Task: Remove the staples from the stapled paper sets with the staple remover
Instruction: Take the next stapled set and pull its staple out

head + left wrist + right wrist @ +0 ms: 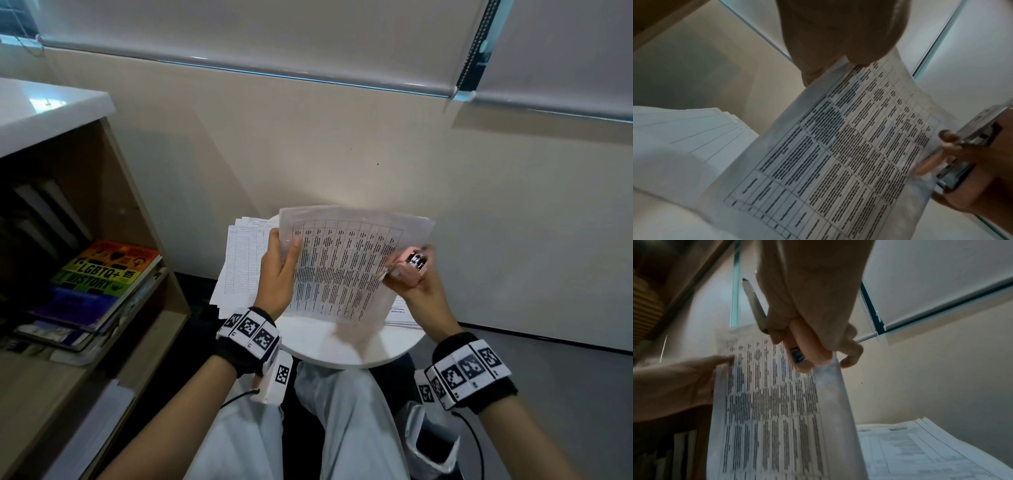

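A paper set printed with a dense table (342, 267) (849, 154) (772, 402) is held up above the small round white table (342, 353). My left hand (279, 270) (838, 40) pinches its left edge, thumb on the printed face. My right hand (411, 281) (813, 321) grips a pink and metal staple remover (412, 265) (970, 146) (805, 350) at the sheet's right edge and also pinches that edge. No staple is visible to me.
More printed sheets (243, 263) (920, 451) lie fanned on the table under the held set. A wooden shelf unit (102, 308) with stacked books (102, 277) stands at my left. A beige wall (376, 154) is close behind. My knees are under the table.
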The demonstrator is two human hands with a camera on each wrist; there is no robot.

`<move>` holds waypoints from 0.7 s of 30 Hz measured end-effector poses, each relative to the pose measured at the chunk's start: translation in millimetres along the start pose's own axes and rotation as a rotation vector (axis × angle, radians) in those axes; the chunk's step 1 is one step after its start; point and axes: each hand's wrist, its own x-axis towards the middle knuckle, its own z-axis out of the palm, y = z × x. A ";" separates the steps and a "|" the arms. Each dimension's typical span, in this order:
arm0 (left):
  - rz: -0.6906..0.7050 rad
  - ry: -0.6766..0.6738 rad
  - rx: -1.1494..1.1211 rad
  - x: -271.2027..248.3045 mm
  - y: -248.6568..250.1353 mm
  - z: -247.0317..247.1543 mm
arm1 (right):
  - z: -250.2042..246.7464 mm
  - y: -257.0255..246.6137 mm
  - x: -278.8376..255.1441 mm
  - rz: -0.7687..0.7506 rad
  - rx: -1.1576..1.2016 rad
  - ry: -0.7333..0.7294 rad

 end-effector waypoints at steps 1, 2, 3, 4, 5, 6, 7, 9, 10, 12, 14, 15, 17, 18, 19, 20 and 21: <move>0.017 0.013 0.037 2.0 0.2 -1.4 | 0.7 -7.1 3.3 -0.033 0.024 0.079; 0.035 0.028 0.073 4.2 1.2 -3.0 | 2.1 -17.8 6.4 -0.076 0.052 0.175; 0.051 0.041 0.110 6.6 1.2 -5.0 | 3.4 -29.0 11.3 -0.124 0.086 0.263; 0.066 0.048 0.147 8.5 1.9 -6.6 | 6.5 -43.0 15.5 -0.172 0.136 0.333; 0.081 0.049 0.173 9.0 2.9 -8.0 | 11.8 -59.0 18.5 -0.221 0.184 0.385; 0.087 0.045 0.190 9.0 3.7 -8.8 | 19.1 -75.9 21.2 -0.255 0.236 0.422; 0.084 0.046 0.194 8.6 4.3 -9.0 | 28.0 -91.3 24.6 -0.265 0.296 0.450; 0.069 0.069 0.199 6.2 6.4 -6.5 | 50.1 -115.4 35.5 -0.233 0.421 0.463; 0.062 0.080 0.197 4.1 7.8 -4.5 | 62.7 -124.8 41.4 -0.206 0.469 0.453; 0.049 0.071 0.193 -1.0 8.8 -0.1 | 88.1 -134.1 52.6 -0.154 0.474 0.425; 0.035 0.050 0.181 -7.2 8.6 2.8 | 111.4 -130.3 59.6 -0.100 0.401 0.378; 0.030 0.045 0.168 -10.0 8.0 3.5 | 122.0 -125.2 62.0 -0.081 0.345 0.356; 0.027 0.060 0.143 -13.1 6.9 3.5 | 139.0 -112.8 65.6 -0.074 0.217 0.335; 0.028 0.071 0.139 -13.5 6.4 3.1 | 145.1 -107.3 67.0 -0.077 0.154 0.336; 0.028 0.076 0.138 -13.4 5.7 2.7 | 149.7 -102.0 67.7 -0.084 0.089 0.343; 0.025 0.076 0.131 -13.2 6.0 1.7 | 153.4 -97.4 68.0 -0.091 0.028 0.353; 0.022 0.074 0.122 -12.6 5.4 0.7 | 156.2 -92.8 68.3 -0.097 -0.023 0.356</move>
